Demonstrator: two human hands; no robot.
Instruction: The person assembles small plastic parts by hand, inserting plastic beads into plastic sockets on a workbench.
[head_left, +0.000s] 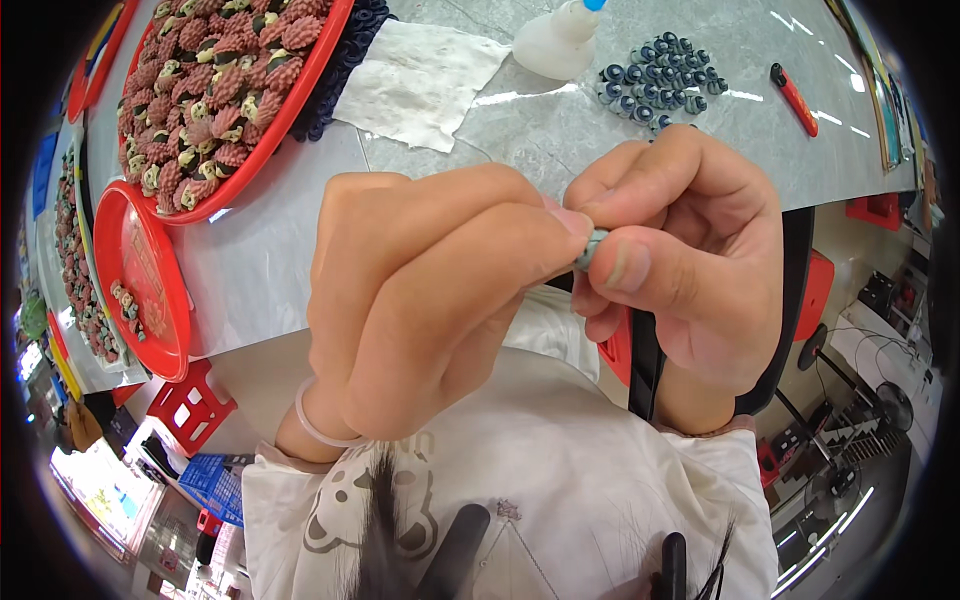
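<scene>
My left hand (430,290) and my right hand (700,240) meet in front of my chest, above the table's near edge. Pinched between their thumbs and fingertips is a small grey-green piece (590,250); most of it is covered, so its full shape cannot be made out. Both hands are closed on it. Beyond my right hand, several small dark-blue and grey pieces (660,78) stand grouped on the table.
A large red tray (335,55) heaped with pink figures is at the far left, with a smaller red tray (172,260) nearer. A white cloth (420,85), a white squeeze bottle (555,42) and a red utility knife (795,100) lie across the grey table (250,290).
</scene>
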